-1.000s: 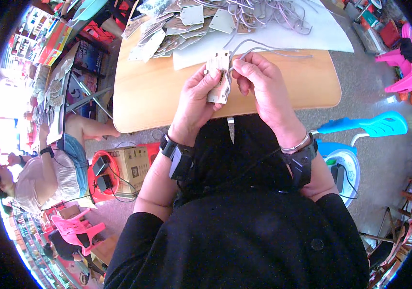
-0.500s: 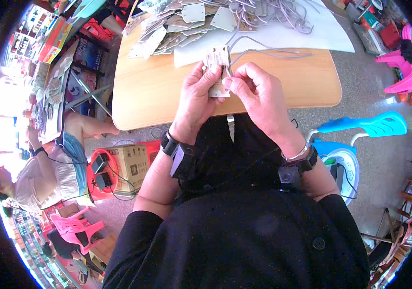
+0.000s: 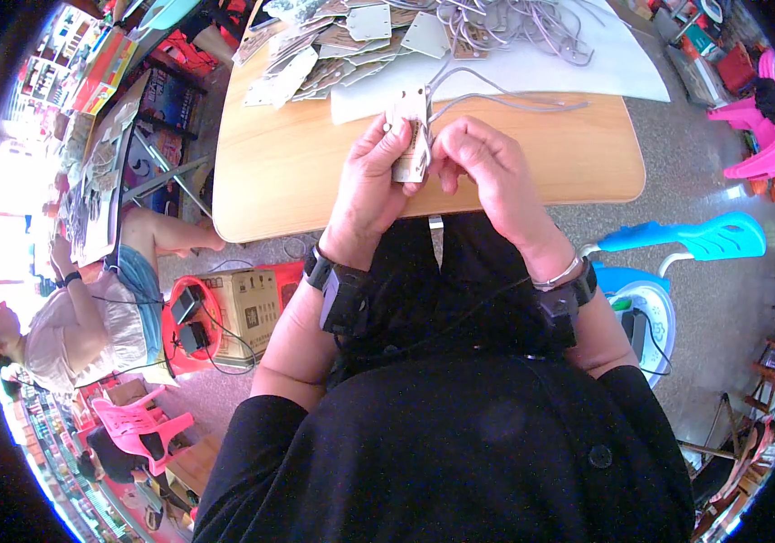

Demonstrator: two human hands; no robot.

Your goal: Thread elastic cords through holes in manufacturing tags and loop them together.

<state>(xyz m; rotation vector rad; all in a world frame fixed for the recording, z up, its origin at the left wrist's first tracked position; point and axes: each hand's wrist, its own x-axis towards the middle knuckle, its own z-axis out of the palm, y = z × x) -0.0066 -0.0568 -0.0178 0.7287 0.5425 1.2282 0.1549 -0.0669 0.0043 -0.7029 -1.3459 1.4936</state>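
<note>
Over the near part of the wooden table, my left hand (image 3: 368, 176) grips a small cream-coloured tag (image 3: 411, 105) with holes in its far end, thumb across its face. A thin grey-purple cord (image 3: 532, 106) loops out from the tag's far right side onto the table. Part of the cord runs down the tag's right edge. Beside that edge my right hand (image 3: 489, 163) is closed, its fingers curled in. Whether cord lies between those fingertips is hidden.
A heap of similar flat tags (image 3: 351, 54) covers the table's far left. Tangled cords (image 3: 523, 27) lie beside it on a white sheet (image 3: 623, 68). The wooden tabletop (image 3: 279, 181) is before me. At left sit another person (image 3: 98, 317) and a cardboard box (image 3: 252, 312).
My right hand has drawn slightly right and down from the tag, its fingers curling in more. The cord now lies along the tag's right edge. My left hand keeps its hold.
</note>
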